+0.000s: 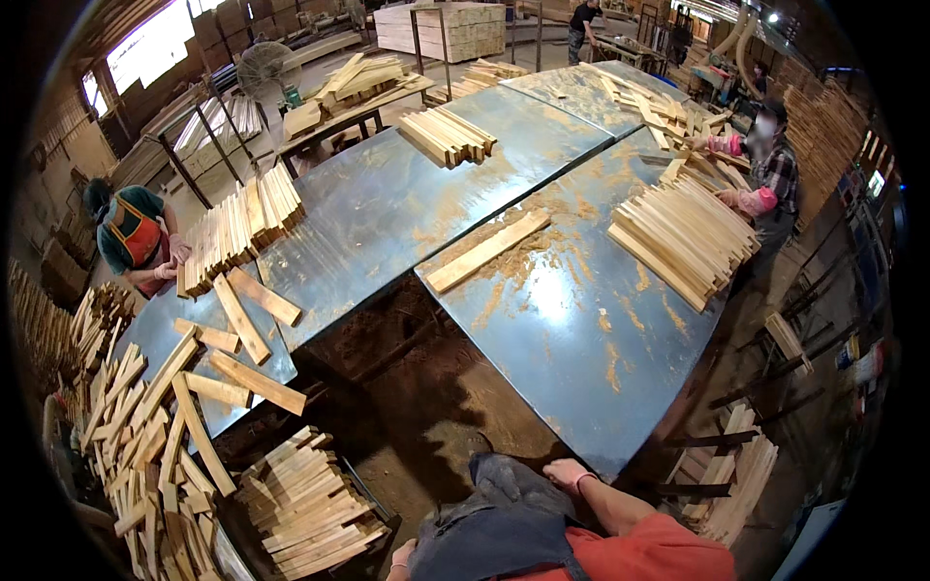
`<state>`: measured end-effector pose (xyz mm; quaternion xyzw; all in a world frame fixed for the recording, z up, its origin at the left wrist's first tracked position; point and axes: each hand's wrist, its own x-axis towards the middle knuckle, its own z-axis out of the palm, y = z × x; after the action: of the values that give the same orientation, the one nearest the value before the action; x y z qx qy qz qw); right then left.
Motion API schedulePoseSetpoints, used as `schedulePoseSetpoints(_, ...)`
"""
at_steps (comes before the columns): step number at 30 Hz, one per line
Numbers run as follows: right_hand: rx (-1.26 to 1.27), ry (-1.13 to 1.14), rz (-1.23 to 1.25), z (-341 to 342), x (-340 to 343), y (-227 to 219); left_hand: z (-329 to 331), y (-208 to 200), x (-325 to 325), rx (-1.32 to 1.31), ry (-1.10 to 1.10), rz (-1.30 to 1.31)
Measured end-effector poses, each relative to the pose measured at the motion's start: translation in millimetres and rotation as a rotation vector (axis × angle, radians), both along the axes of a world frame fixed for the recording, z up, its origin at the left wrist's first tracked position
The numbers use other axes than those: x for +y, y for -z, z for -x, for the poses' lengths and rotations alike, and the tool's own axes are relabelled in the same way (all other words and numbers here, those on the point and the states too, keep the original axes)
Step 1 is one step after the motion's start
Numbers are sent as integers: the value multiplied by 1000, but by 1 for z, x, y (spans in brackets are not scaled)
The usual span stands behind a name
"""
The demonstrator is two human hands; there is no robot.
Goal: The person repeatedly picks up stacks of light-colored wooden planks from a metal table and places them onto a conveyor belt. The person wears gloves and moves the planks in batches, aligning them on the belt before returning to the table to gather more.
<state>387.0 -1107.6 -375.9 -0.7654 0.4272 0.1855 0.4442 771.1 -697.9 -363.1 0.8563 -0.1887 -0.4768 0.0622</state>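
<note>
My right hand (pixel 565 473), with a red band at its wrist, is beside my dark apron (pixel 504 528), close to the near corner of the blue metal table (pixel 620 407). Its fingers look curled in, and nothing shows in them. Only a bit of my left hand (pixel 403 556) appears at the lower edge, left of the apron; its fingers are hidden. Left of my body lies a stack of wooden slats (pixel 310 508). A single board (pixel 488 252) rests on the near table section amid sawdust, out of reach of both hands.
Loose slats (pixel 155 416) pile up at the left. A co-worker (pixel 140 237) there touches a row of upright slats (pixel 242 218). Another person (pixel 770 165) in pink gloves stands beside slats (pixel 688 232) at the right. A smaller bundle (pixel 448 136) sits on the far table section.
</note>
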Motion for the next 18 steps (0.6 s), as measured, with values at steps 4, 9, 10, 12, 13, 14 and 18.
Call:
schedulePoseSetpoints(4,-129,142,75,-120,-98,-43,-35,-48,-50,111,-662,77)
schedulePoseSetpoints(9,-192,473,-424,-267,-172,-51,-136,-13,-108,-43,-475,354)
schedulePoseSetpoints(10,-211,417,-391,-298,-180,-66,-129,-65,-159,-13,-806,412)
schedulePoseSetpoints(12,-263,343,-388,-352,-189,-73,-160,-43,-173,-19,-879,482)
schedulePoseSetpoints(13,-282,331,-387,-367,-195,-58,-179,-41,-195,-48,-799,472)
schedulePoseSetpoints(14,-214,389,-428,-398,-193,-84,-195,-50,-216,-59,-829,480)
schedulePoseSetpoints(18,-138,137,-318,-434,-219,-23,-271,-79,-295,-24,-805,581)
